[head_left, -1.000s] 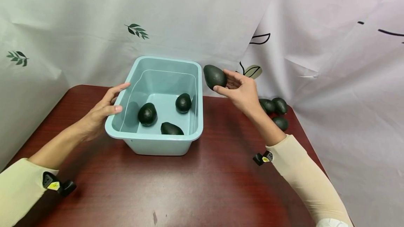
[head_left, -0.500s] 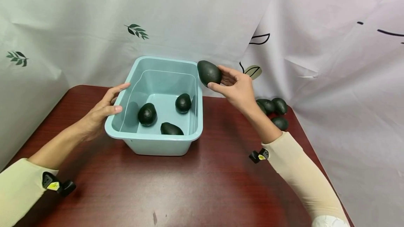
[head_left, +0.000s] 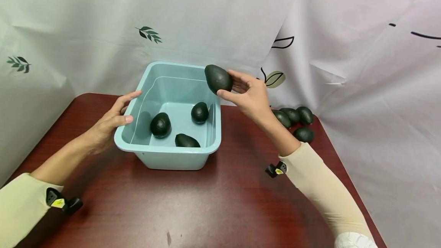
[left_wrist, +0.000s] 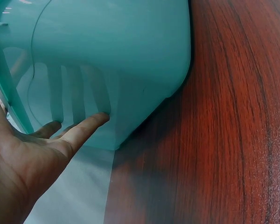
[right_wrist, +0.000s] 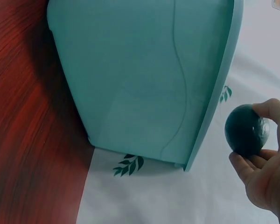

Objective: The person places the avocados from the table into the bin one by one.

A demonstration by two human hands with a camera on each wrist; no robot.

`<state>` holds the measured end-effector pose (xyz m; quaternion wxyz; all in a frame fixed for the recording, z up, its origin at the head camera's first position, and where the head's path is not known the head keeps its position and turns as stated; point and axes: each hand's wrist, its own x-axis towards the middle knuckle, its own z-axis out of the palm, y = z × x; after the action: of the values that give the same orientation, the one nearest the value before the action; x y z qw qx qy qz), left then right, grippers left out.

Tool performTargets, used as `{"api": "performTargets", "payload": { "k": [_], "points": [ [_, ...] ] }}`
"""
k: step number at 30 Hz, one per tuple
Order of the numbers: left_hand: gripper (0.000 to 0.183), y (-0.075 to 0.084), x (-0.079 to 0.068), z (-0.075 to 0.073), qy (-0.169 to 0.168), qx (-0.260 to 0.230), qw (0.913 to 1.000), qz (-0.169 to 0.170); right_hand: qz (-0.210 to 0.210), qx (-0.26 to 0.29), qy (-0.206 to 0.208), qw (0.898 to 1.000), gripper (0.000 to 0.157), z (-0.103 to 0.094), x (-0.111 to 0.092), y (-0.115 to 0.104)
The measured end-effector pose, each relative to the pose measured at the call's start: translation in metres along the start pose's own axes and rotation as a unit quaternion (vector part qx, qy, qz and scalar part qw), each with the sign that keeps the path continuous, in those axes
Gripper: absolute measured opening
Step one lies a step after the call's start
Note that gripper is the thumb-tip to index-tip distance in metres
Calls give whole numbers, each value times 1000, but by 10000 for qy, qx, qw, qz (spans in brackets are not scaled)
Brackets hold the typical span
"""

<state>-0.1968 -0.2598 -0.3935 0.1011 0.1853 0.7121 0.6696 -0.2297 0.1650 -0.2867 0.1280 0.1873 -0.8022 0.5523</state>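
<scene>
Avocado (head_left: 218, 79) sat in my right grip (head_left: 249, 95) in the head view, at one o'clock from the middle of the pale blue bin (head_left: 169, 160), overlapping its far corner as seen from above. Thumb and fingers pinched the broad end, parted only as far as its girth required. My left grip (head_left: 106, 123) was spread wide at nine o'clock, thumb and forefinger tips on the rim, touching the bin without wrapping round it. On the bin's floor lay a nine o'clock avocado (head_left: 160, 124), a one o'clock avocado (head_left: 200, 113) and a five o'clock avocado (head_left: 187, 141), the last partly hidden by the near rim. Out at three o'clock, past my right forearm, four loose avocados (head_left: 291, 115) lay clustered on the dark red tabletop (head_left: 193, 206), well apart from the bin. I judged the work under halfway: of eight in sight, three were in, one was held up and four remained outside.

In the left wrist view, my fingers reached in from seven o'clock, straight, their tips against the bin's outer wall. Tabletop grain filled three o'clock.

In the right wrist view, the held avocado hung at three o'clock, apart from the rim, thumb above and fingers below. White cloth (right_wrist: 214, 200) hung behind it. I could not tell how far over the bin's mouth it was.
</scene>
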Motion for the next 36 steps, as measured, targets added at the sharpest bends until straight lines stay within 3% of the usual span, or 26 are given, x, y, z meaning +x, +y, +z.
{"api": "performTargets", "payload": {
  "k": [36],
  "points": [
    [73, -3, 2, -3, -83, -135, 9999, -69, 365, 167, -465, 9981, 73, 33, 16, 3]
  ]
}}
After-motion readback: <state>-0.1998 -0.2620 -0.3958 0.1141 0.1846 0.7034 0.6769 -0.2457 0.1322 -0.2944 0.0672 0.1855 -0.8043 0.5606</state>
